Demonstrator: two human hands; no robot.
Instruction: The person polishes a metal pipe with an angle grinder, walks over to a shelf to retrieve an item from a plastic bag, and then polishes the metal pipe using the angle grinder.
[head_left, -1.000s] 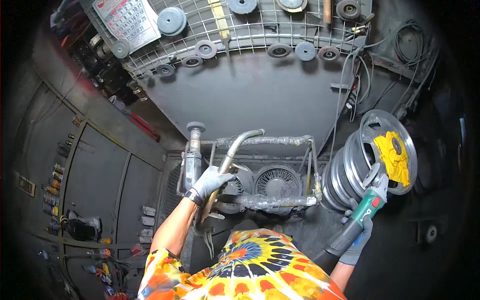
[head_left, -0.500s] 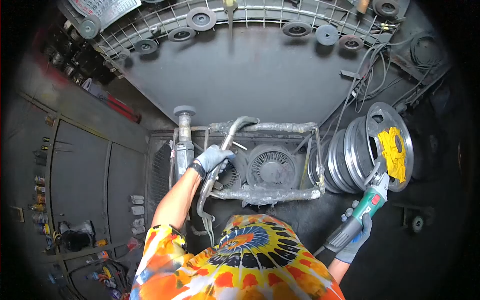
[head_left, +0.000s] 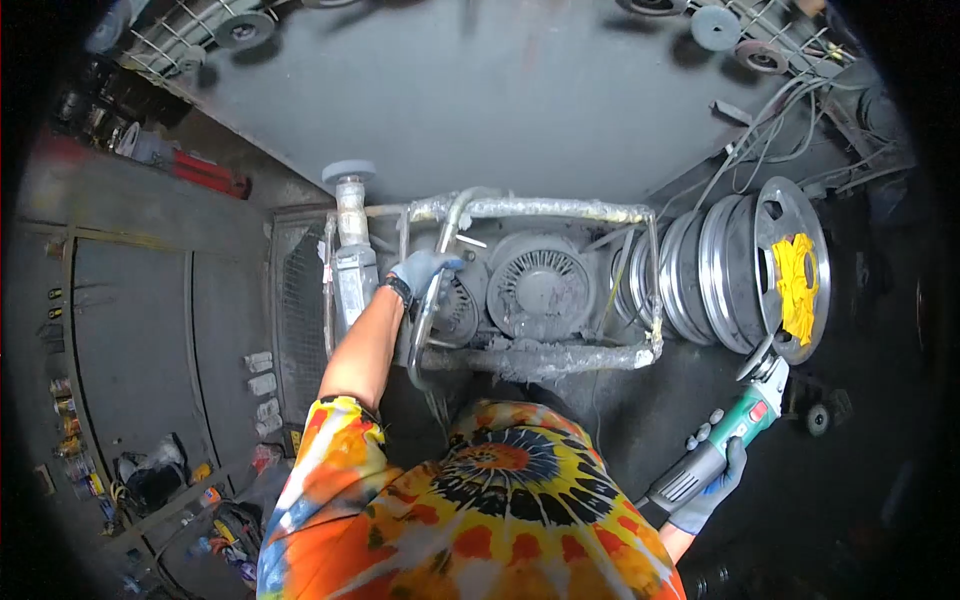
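Observation:
My left hand [head_left: 422, 274], in a grey glove, is wrapped round a bent metal tube [head_left: 432, 305] that rests across the left part of a wrapped metal frame [head_left: 560, 209]. My right hand [head_left: 722, 470], also gloved, grips a green and grey angle grinder [head_left: 735, 430] by its body, low on the right. The grinder's disc [head_left: 757, 358] points up, close to the lower edge of a metal wheel rim [head_left: 820, 260]. A yellow cloth [head_left: 795, 290] lies on that rim.
Beside my left forearm stands a grey power tool [head_left: 353, 270] with a round wheel on top. Two round vented grey covers [head_left: 541, 287] sit inside the frame. Discs [head_left: 715, 28] hang along the top, and cables [head_left: 790, 110] run down at the upper right.
The bent tube has come down onto the frame and stands more upright in my left hand. My right hand has lowered the grinder slightly. The view has shifted downward.

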